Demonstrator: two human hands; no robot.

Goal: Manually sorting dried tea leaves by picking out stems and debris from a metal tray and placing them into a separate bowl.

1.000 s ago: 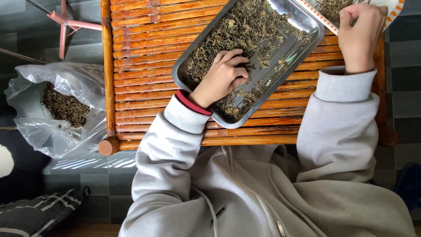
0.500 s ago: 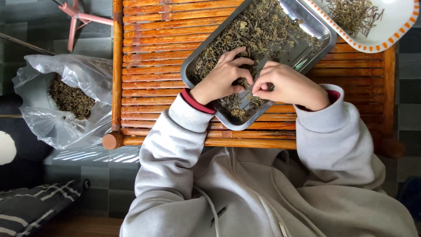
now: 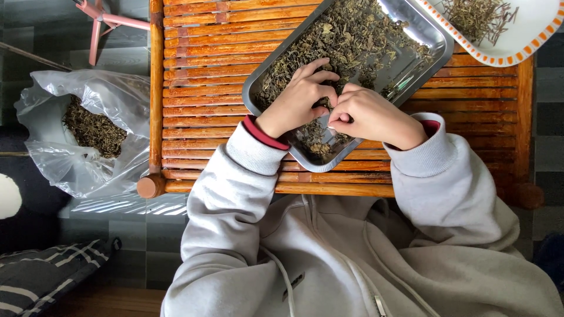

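Your left hand (image 3: 298, 98) lies with curled fingers on the dried, crinkly leaves (image 3: 346, 41) in the one rectangular steel tray (image 3: 411, 23), touching your right hand (image 3: 367, 114), whose fingertips pinch together on a bit of leaf. Left of the slatted wooden table (image 3: 205, 70), one crumpled clear plastic bag (image 3: 88, 94) holds more leaves. Far right, one white dish (image 3: 529, 35) with an orange-dashed rim carries thin stems (image 3: 479, 17).
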